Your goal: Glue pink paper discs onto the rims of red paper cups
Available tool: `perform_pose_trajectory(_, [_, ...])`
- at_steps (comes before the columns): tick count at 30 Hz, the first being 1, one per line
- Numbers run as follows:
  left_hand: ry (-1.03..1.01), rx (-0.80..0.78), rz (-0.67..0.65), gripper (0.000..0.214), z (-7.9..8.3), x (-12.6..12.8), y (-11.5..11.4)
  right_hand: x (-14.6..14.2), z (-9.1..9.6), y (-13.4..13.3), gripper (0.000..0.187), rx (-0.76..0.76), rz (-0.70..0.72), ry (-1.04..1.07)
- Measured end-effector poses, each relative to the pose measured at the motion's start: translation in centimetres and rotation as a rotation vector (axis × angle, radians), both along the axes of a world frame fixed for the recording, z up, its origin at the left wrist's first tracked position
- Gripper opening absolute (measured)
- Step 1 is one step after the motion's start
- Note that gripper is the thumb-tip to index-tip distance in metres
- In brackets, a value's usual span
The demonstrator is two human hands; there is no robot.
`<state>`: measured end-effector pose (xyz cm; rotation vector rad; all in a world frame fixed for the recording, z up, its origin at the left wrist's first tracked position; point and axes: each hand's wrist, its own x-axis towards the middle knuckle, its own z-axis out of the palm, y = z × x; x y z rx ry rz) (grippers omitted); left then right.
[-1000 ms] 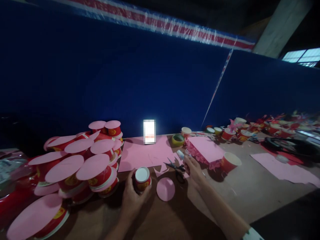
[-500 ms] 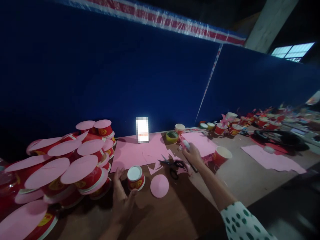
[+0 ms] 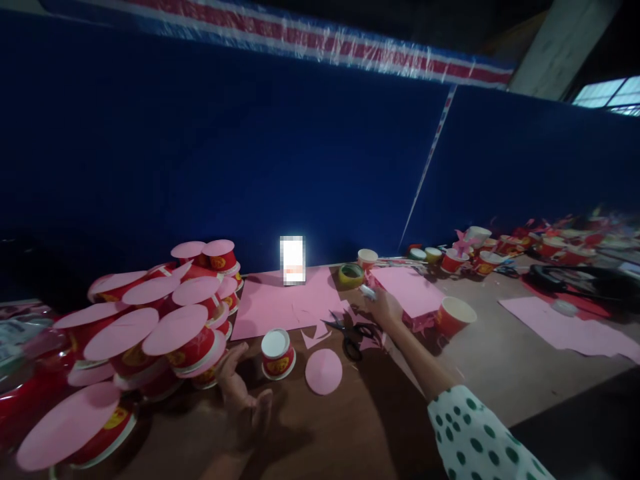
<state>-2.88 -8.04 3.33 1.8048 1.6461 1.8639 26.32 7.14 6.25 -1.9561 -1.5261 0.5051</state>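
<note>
An upside-down red paper cup (image 3: pixel 278 353) with a white base on top stands on the table. Just left of it is my left hand (image 3: pixel 241 393), open, fingers apart and not touching the cup. Beside the cup, to the right, lies a pink paper circle (image 3: pixel 323 371). My right hand (image 3: pixel 385 308) is closed around a small white bottle-like thing (image 3: pixel 368 292) near a stack of pink paper (image 3: pixel 409 291); its exact kind is too small to make out. Black-handled scissors (image 3: pixel 350 331) lie open among pink scraps (image 3: pixel 316 335), below that hand.
Many red cups topped with pink discs (image 3: pixel 176 328) crowd the left side. A pink sheet (image 3: pixel 270 307) and a lit phone-like screen (image 3: pixel 293 260) are at the back. A tape roll (image 3: pixel 351 275), an upright cup (image 3: pixel 455 316) and torn pink paper (image 3: pixel 565 327) sit rightward.
My left hand has drawn slightly away from the upside-down cup, which stays standing. My right hand keeps hold of the white thing. The whole view has shifted a little.
</note>
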Motion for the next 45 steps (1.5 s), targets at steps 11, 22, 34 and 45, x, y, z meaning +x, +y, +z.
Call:
perform_pose_trajectory(11, [-0.74,-0.636,-0.522,0.034,3.6,5.2,-2.5,-10.8,1.2,-15.5,0.023,-0.044,0.433,1.421])
perform_pose_trajectory(22, [-0.922,-0.675,-0.463,0.034,2.9,5.9,-4.2,-12.7,-1.6,-17.6,0.027,-0.174,0.38,1.557])
perform_pose_trajectory(34, [-1.145,-0.724,-0.385,0.038,3.3,4.3,-4.3,-8.4,0.8,-18.2,0.034,-0.276,0.457,1.199])
perform_pose_trajectory(45, [-1.241,-0.723,-0.434,0.027,4.5,3.6,-4.5,-6.7,2.5,-18.8,0.02,-0.015,0.541,0.708])
